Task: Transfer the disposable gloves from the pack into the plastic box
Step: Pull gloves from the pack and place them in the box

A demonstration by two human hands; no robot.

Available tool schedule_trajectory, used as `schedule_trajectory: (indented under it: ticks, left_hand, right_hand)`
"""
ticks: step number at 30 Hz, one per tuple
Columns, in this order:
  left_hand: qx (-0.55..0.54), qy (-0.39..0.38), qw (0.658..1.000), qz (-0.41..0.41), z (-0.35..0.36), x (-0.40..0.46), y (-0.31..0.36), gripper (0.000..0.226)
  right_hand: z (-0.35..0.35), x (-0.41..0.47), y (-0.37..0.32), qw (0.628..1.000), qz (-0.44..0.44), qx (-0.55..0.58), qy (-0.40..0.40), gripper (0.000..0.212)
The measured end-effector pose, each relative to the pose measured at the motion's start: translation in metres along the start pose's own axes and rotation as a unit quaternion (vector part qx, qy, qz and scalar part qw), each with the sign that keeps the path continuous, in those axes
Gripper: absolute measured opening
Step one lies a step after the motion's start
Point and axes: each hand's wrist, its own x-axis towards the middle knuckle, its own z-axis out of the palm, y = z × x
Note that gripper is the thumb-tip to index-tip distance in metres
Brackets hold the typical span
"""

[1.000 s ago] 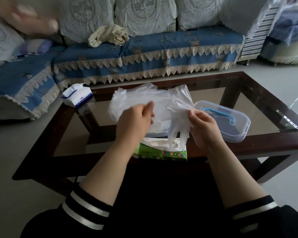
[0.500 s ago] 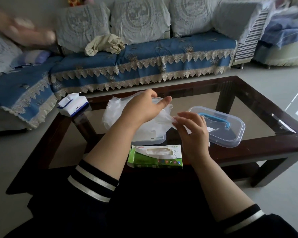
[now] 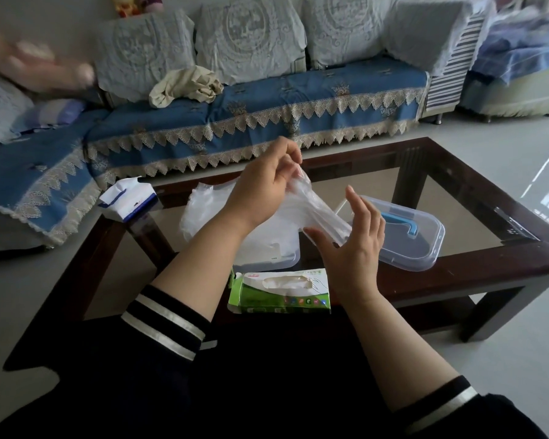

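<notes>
Since half a second earlier, both hands had lifted and drawn apart, stretching a clear glove (image 3: 317, 213) between them. Nearest lay the green pack (image 3: 281, 291) at the worktop (image 3: 456, 277) edge. Beyond it, the right hand (image 3: 352, 248) spread open, palm touching the glove. Higher, the left hand (image 3: 263, 188) pinched its upper end above the plastic box (image 3: 266, 248), lid (image 3: 409, 236) beside.

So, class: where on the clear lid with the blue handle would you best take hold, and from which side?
Grip the blue handle on the lid, coming from above. The lid lies flat on the glass table, handle up and uncovered, while its near-left edge sits behind the right hand.
</notes>
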Motion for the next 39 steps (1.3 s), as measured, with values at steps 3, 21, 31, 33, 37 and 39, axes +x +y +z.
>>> schedule_trajectory:
  ticks: [3,21,31,33,37,39]
  left_hand:
    - [0.003,0.031,0.998,0.051,-0.009,0.005,-0.01,0.025]
    - [0.031,-0.022,0.993,-0.115,-0.061,0.019,-0.078,0.042]
    - [0.115,-0.083,0.964,-0.224,-0.059,0.004,-0.151,0.046]
    - [0.163,-0.094,0.959,-0.214,-0.057,0.002,-0.156,0.048]
    - [0.255,-0.101,0.943,-0.189,-0.064,0.002,-0.15,0.056]
    - [0.337,-0.073,0.927,-0.15,-0.072,0.002,-0.137,0.053]
  right_hand:
    - [-0.001,0.0,-0.002,0.999,0.022,0.02,0.011,0.076]
    - [-0.004,0.017,0.006,0.943,0.247,0.207,-0.082,0.068]
    - [0.013,0.013,-0.007,0.976,0.161,0.03,-0.143,0.065]
    - [0.016,0.017,-0.016,0.985,0.088,-0.031,-0.148,0.059]
    - [0.026,0.044,-0.05,0.971,-0.034,-0.113,-0.21,0.048]
    - [0.032,0.065,-0.069,0.954,-0.058,-0.145,-0.256,0.047]
